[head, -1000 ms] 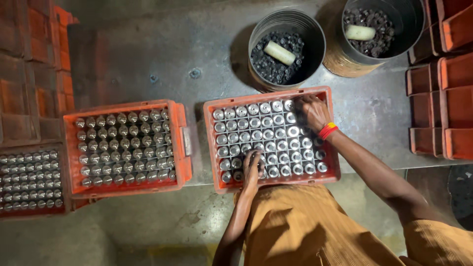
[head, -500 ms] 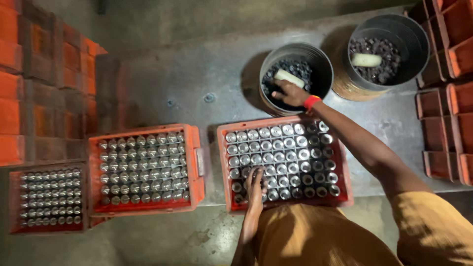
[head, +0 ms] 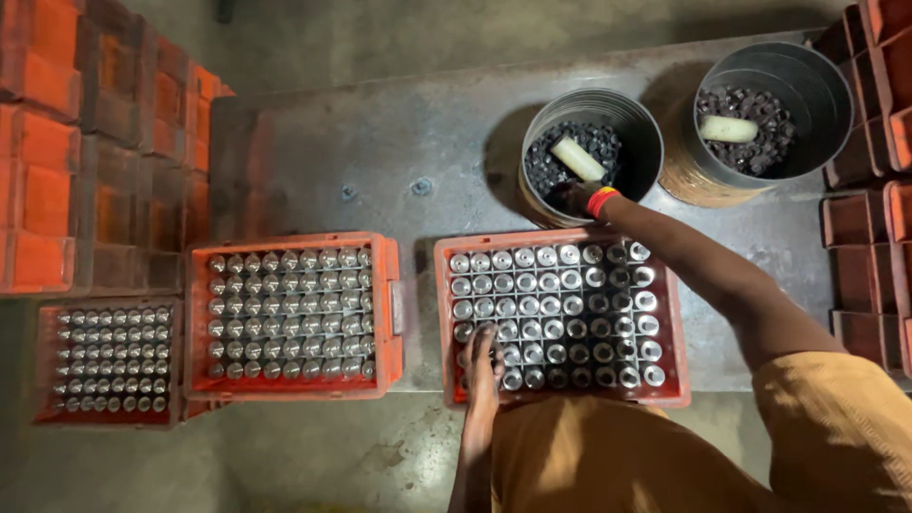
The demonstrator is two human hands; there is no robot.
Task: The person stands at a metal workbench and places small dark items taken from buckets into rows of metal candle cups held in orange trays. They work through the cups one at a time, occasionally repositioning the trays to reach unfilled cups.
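inside the near bucket (head: 589,157) now, right hand (head: 573,198) deeper

right hand (head: 573,198) fingers hidden in bucket (head: 636,119)

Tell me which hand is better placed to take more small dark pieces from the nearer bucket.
Right, probably. The right hand is already inside the nearer bucket, among the dark pieces. The left hand rests on the metal tubes in the orange crate.
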